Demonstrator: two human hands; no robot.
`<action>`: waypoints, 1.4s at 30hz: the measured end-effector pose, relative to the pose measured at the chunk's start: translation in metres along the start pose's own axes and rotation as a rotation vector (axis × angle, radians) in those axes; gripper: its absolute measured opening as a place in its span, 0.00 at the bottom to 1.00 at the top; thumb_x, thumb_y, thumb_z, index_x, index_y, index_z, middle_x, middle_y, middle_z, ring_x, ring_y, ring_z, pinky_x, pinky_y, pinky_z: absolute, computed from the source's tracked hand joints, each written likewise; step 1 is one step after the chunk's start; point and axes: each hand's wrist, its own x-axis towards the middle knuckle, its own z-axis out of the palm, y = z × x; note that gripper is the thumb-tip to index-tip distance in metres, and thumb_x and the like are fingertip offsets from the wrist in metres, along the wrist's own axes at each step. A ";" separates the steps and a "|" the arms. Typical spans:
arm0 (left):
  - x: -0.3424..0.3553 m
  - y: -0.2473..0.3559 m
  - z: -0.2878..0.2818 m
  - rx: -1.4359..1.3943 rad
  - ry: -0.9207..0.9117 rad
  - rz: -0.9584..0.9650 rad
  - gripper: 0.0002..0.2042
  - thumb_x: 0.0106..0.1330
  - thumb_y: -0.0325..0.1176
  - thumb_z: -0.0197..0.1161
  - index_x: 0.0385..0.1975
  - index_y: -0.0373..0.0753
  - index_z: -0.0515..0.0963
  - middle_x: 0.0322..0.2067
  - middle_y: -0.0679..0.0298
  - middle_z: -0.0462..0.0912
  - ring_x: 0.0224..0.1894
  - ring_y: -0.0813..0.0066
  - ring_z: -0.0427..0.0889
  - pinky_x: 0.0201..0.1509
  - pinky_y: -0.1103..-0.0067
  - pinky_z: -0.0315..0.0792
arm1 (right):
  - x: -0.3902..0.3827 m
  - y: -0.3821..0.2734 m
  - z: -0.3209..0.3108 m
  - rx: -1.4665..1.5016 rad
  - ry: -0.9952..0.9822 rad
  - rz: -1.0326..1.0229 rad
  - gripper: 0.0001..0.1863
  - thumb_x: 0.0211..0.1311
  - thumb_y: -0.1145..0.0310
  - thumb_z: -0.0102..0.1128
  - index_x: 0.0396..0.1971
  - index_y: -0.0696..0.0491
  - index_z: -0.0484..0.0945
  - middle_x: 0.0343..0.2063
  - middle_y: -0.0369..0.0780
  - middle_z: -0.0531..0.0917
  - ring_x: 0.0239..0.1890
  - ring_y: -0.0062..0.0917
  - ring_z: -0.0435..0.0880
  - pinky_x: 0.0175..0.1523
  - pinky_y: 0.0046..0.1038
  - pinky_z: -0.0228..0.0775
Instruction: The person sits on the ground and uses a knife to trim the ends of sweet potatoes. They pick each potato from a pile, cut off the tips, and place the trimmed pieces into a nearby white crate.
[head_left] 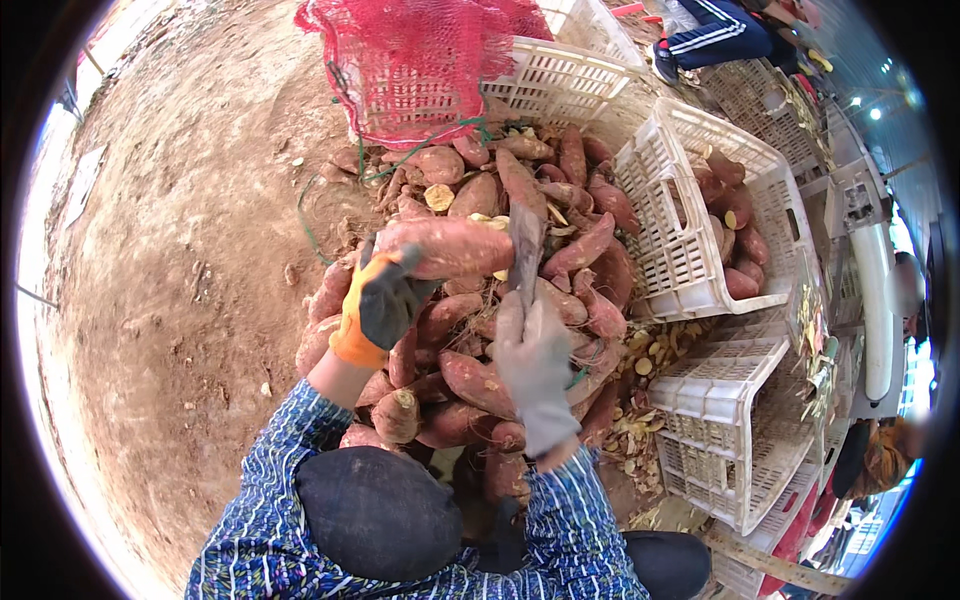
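My left hand [380, 305], in an orange and black glove, is closed around the left end of a large red-skinned sweet potato [450, 248]. In a pale grey glove, my right hand [535, 365] grips the handle of a knife [526, 245]. The broad, dark blade points away from me and stands at the right end of the sweet potato; whether it cuts into it I cannot tell. Below both hands spreads a heap of sweet potatoes [470, 385], some with trimmed yellow ends. A round cut slice [439, 197] rests on the heap beyond my left hand.
A white plastic crate [672, 240] on the right holds several sweet potatoes. Another white crate [705, 430] lies nearer, beside scattered yellow trimmings [640, 440]. Red netting [420, 70] drapes over a crate at the back. Bare earth [210, 250] stretches leftward. Another person's leg [715, 40] shows at the upper right.
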 end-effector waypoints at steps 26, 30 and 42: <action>-0.064 0.035 -0.037 2.279 -0.201 0.013 0.35 0.49 0.38 0.70 0.61 0.41 0.70 0.58 0.49 0.70 0.61 0.49 0.69 0.68 0.63 0.61 | 0.010 0.015 -0.038 0.718 -0.134 0.617 0.15 0.73 0.60 0.51 0.37 0.59 0.72 0.18 0.36 0.76 0.16 0.16 0.71 0.21 0.20 0.63; -0.066 0.024 -0.051 2.391 -0.150 0.029 0.41 0.44 0.35 0.70 0.65 0.40 0.64 0.61 0.46 0.65 0.62 0.44 0.67 0.66 0.63 0.62 | 0.006 0.001 -0.024 0.723 -0.188 0.653 0.15 0.72 0.60 0.52 0.36 0.59 0.71 0.16 0.36 0.75 0.16 0.17 0.71 0.21 0.20 0.64; -0.049 0.086 0.013 1.695 0.056 0.129 0.47 0.41 0.42 0.80 0.64 0.33 0.66 0.56 0.52 0.76 0.61 0.63 0.72 0.66 0.70 0.64 | -0.007 -0.055 -0.004 0.199 -0.108 -0.244 0.15 0.67 0.68 0.59 0.51 0.56 0.78 0.37 0.45 0.82 0.34 0.38 0.83 0.38 0.34 0.76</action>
